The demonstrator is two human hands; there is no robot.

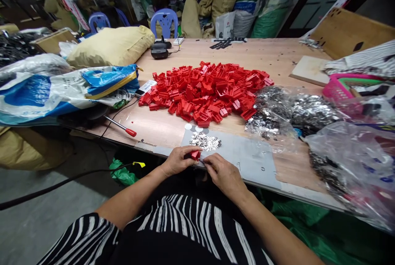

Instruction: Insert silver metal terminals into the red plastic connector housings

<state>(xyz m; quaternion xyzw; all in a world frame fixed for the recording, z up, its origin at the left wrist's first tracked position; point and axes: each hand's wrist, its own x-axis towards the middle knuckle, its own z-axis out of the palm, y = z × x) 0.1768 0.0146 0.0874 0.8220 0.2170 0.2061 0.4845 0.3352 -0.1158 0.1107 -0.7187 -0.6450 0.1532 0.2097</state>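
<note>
My left hand (pixel 179 161) is closed around a small red plastic piece (pixel 195 155) at the table's near edge. Beside it, my right hand (pixel 224 173) pinches a thin, dark, pointed tool (pixel 202 161), whose tip meets the red piece; most of the tool is hidden by the fingers, so its kind does not show. Just beyond both hands, small shiny metal pieces (pixel 205 141) lie in a loose heap on a grey mat (pixel 254 158). Farther back rises a large pile of red plastic pieces (pixel 206 92), like the one held.
Clear bags of metal parts (pixel 314 108) lie to the right, near a pink basket (pixel 336 90). At left are a blue-and-white sack (pixel 37 94) and a red-tipped metal lever (pixel 125 128) by the table edge. A black device (pixel 159 49) stands at the back.
</note>
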